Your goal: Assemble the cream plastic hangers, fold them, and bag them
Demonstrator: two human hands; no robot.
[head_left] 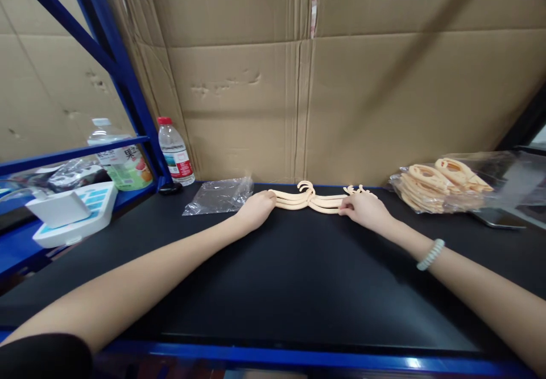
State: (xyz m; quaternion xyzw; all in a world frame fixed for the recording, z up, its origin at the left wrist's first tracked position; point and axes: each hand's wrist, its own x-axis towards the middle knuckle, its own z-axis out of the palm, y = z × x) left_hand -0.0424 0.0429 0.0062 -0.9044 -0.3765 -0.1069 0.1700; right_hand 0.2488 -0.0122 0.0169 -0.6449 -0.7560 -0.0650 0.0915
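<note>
Several cream-coloured clothes hangers [309, 200] lie close together toward the back of the black tabletop, their hooks pointing at the cardboard. My left hand [256, 211] grips their left ends, with the fingers curled round them. At the right ends, my right hand [364, 208] pinches the hangers between thumb and fingers. More cream hooked pieces [358, 190] show just behind my right hand, partly hidden by it. Left of my left hand lies a flat clear plastic bag [219, 195].
A clear bag of cream hangers [443, 185] lies at the back right, beside a flat dark object [497, 218]. A red-capped water bottle [174, 152] stands at the back left. Blue frame bars, a juice bottle [123, 160] and a white-and-blue device [77, 211] occupy the left. Cardboard [239, 100] walls the back.
</note>
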